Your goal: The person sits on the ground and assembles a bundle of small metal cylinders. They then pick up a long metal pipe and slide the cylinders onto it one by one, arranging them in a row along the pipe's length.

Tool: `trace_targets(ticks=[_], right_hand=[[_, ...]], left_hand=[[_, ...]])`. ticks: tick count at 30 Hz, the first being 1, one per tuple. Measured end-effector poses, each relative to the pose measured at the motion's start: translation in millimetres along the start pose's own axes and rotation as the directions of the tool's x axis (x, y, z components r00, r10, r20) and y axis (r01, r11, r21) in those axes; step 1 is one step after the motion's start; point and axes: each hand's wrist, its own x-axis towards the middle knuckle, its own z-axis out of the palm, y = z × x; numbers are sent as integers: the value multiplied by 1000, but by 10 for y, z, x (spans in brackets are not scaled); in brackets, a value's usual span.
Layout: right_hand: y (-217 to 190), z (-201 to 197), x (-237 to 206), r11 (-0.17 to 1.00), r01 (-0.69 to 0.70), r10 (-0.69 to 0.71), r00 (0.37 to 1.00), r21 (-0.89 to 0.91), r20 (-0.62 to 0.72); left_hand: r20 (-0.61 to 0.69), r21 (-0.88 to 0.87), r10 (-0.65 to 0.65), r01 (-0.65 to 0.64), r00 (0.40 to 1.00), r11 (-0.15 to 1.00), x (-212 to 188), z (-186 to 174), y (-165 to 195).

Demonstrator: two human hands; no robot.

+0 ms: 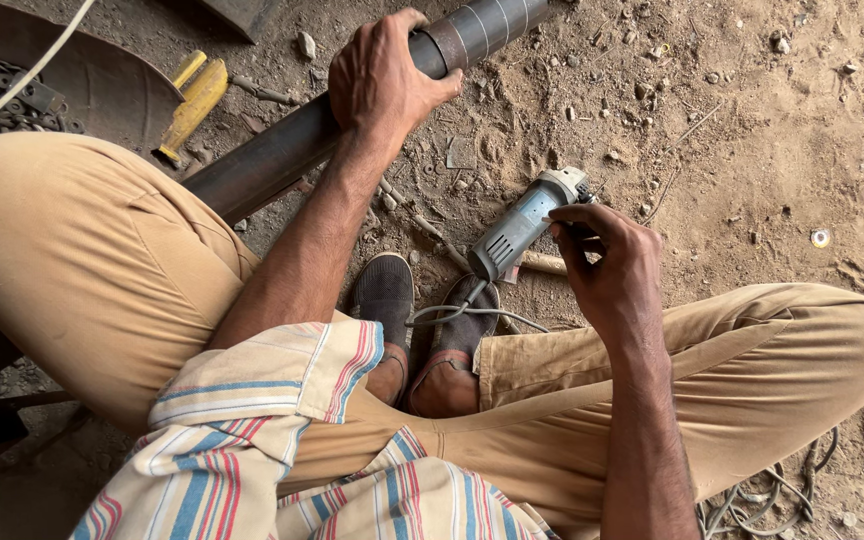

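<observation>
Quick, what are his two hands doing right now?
Left hand: closed over the dark metal pipe.
Right hand: closed on the grey angle grinder.

Bare dusty brown dirt floor [752, 130], scattered small grey stones [306, 44] and metal scraps. Yellow-handled tool [190, 105] lies upper left beside dark curved metal pan [102, 80]. Small round metal washer [820, 238] at right. Coiled grey cable [762, 495] on ground, lower right.
</observation>
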Motion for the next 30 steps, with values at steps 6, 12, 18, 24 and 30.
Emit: trace_targets(ticks=[6,12,18,24,30], right_hand=[[-66,-38,36,998,-10,9,1000,62,3],[-243,-192,321,875,-111,137,990,471,-22],[-497,-243,929,844,-91,119,993,528,-20],[-630,-94,1715,912,92,-119,992,400,44],[-643,219,2270,946,234,-265,957,224,120]], left_hand=[[41,-52,-44,46,998,998,40,17,-11],[62,-69,-97,102,993,992,51,-18,16],[48,-112,-162,166,986,980,78,9,23],[27,-152,-158,160,987,975,131,-11,17],[15,-163,-227,226,974,960,154,-131,98]])
